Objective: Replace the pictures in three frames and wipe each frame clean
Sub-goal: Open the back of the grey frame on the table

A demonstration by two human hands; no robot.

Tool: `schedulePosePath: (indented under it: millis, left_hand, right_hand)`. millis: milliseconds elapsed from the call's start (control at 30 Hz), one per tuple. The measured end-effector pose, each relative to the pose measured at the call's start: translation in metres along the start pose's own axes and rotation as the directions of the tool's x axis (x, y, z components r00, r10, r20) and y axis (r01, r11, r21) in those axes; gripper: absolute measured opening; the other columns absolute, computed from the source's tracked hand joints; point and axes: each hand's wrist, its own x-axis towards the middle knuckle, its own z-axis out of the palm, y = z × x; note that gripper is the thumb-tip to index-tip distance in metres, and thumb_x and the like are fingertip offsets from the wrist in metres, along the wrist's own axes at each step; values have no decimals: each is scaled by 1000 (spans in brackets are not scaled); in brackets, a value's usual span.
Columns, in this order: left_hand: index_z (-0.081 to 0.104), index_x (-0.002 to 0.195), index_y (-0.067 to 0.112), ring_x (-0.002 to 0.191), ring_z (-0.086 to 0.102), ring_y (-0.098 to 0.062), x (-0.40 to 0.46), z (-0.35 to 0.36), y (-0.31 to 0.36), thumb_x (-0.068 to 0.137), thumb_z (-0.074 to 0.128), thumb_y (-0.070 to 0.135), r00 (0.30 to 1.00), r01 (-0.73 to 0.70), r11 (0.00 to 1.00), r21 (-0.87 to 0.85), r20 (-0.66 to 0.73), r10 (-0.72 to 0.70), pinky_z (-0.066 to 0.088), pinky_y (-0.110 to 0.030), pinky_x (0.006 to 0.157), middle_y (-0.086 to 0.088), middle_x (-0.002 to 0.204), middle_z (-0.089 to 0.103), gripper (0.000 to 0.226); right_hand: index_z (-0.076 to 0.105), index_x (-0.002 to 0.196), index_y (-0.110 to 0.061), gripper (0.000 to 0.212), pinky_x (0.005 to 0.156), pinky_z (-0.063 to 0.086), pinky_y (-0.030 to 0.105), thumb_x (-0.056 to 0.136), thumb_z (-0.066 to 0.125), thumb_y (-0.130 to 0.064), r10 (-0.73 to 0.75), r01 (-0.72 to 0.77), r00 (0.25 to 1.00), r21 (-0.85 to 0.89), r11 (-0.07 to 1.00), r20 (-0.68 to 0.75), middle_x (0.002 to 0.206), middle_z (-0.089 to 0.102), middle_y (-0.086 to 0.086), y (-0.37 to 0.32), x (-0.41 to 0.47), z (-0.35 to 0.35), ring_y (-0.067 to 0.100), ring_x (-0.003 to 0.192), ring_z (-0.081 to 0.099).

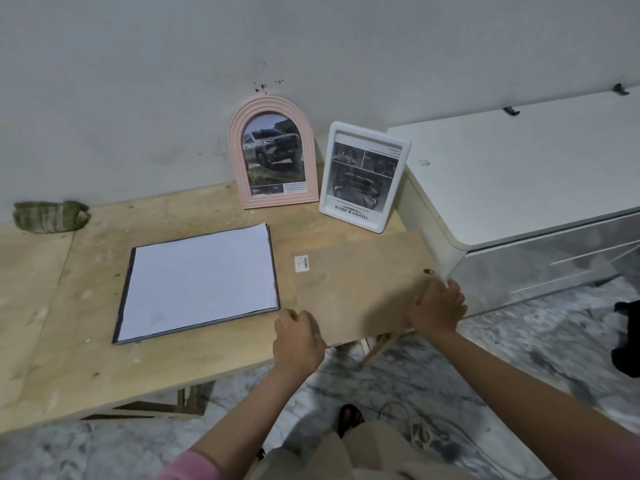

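Both hands, left grip (pixel 298 336) and right grip (pixel 437 303), are clamping the backing board's (pixel 356 285) near edge. Left of them, the open black frame (pixel 197 282) is lying paper-up on the surface (pixel 52 306). Board is looking thin, stiff, light; edge holds suit.

Both hands (pixel 299 337) (pixel 437 304) grip the backing board (pixel 360 282) (frame (pixel 197 284) beside).

Bare forearms, pink sleeve, beige trousers

The left hand (pixel 298 341) and right hand (pixel 437 306) are bare, without rings or watch; a pink sleeve (pixel 188 467) shows at 7 o'clock, beige trousers (pixel 363 452) at 6 o'clock, a dark sandal (pixel 350 418) just above.
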Motion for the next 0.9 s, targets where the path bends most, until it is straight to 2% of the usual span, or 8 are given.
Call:
schedulePosePath:
  millis: [100, 200, 333, 433, 567, 700, 833, 900]
  left_hand:
    - [51, 118, 11, 116, 39, -26, 1, -5, -2, 90, 49, 26, 998, 11, 999, -33, -58, -13, 48, -32, 74, -10, 124, 37, 31]
    - [54, 119, 8, 112, 45, -25, 6, -15, -12, 90, 50, 25, 985, 14, 995, -102, -171, -32, 48, -30, 72, -10, 122, 42, 34]
    - [59, 116, 7, 110, 50, -27, 14, -39, -35, 90, 53, 23, 946, 62, 981, -186, -301, -117, 46, -31, 69, -12, 120, 47, 31]
    - [57, 119, 6, 109, 50, -30, 21, -61, -70, 89, 55, 22, 921, 121, 973, -198, -343, -185, 47, -35, 71, -13, 121, 46, 34]
    - [52, 125, 7, 113, 47, -32, 32, -93, -126, 89, 56, 27, 887, 259, 943, -210, -335, -318, 48, -39, 76, -14, 125, 43, 41]
    - [48, 125, 2, 119, 40, -34, 51, -120, -178, 88, 59, 36, 872, 380, 911, -159, -267, -410, 44, -38, 81, -17, 129, 40, 52]
    - [42, 131, 1, 126, 35, -35, 71, -138, -217, 83, 63, 50, 886, 401, 899, -175, -175, -430, 41, -38, 93, -19, 137, 34, 71]
    - [33, 139, 3, 131, 30, -32, 82, -144, -234, 80, 64, 55, 907, 387, 909, -152, -112, -405, 41, -38, 95, -16, 142, 28, 85]
  right_hand:
    - [46, 126, -6, 53, 107, 22, 51, 77, 47, -25, -195, 195, 981, 16, 981, -23, 141, 32, 21, -14, -3, 3, 39, 129, 30]
    - [59, 111, 6, 56, 88, 43, 52, 67, 38, -21, -410, 406, 912, 164, 899, -11, 112, 53, 30, -39, -1, 11, 47, 100, 53]
    - [50, 128, 0, 46, 103, 39, 45, 83, 49, -10, -534, 499, 841, 262, 826, 82, 127, 49, 18, -90, -12, 16, 35, 118, 47]
    - [50, 125, -3, 41, 103, 38, 40, 85, 49, -11, -622, 575, 772, 274, 771, 131, 124, 50, 15, -131, -22, 28, 31, 117, 47]
    - [53, 118, -7, 35, 100, 40, 39, 85, 49, -16, -656, 604, 732, 269, 750, 184, 121, 52, 12, -191, -30, 47, 30, 116, 46]
    - [51, 120, -8, 38, 98, 42, 42, 89, 51, -31, -605, 563, 767, 228, 794, 213, 120, 51, 10, -246, -25, 64, 30, 117, 46]
    - [51, 122, -7, 51, 96, 43, 40, 85, 59, -41, -548, 528, 817, 148, 836, 179, 119, 50, 12, -288, -16, 82, 31, 115, 47]
    - [52, 113, -1, 54, 91, 40, 36, 81, 66, -42, -541, 534, 824, 85, 841, 171, 115, 49, 16, -306, -11, 89, 33, 110, 49]
